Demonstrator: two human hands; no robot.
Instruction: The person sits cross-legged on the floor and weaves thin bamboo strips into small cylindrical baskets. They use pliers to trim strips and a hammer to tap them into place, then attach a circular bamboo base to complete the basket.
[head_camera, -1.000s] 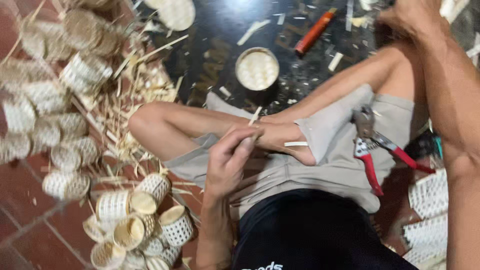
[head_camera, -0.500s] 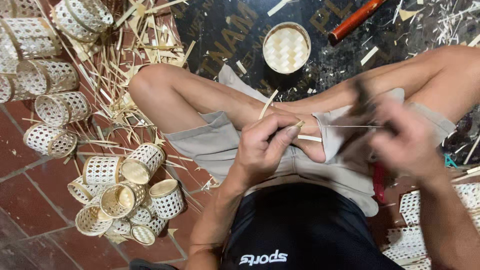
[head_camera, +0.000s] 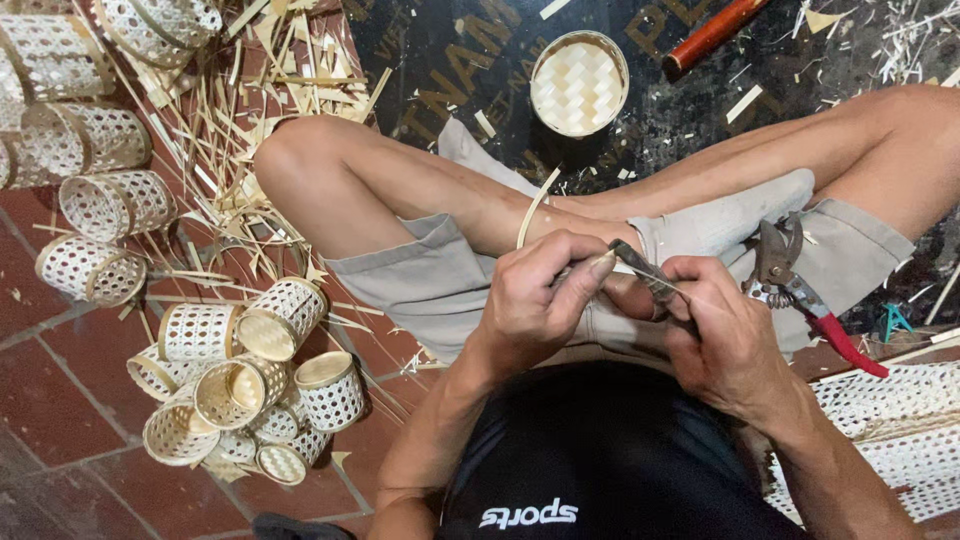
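I sit cross-legged on the floor. My left hand pinches a thin pale bamboo strip that curves up over my shin. My right hand grips a small knife, whose blade lies against the strip just beside my left fingertips. Both hands meet above my lap, over the grey shorts. Red-handled pruning shears rest on my right thigh, untouched.
A round woven bamboo lid lies on the dark board ahead. Several small openwork bamboo baskets cluster at my left, more at the far left among strip offcuts. Woven mesh sheets lie at right. A red-brown handle lies at the top.
My right hand came back from reaching far right and now holds the knife against the strip. My left hand closed on the strip. The view shifted lower and to the left.
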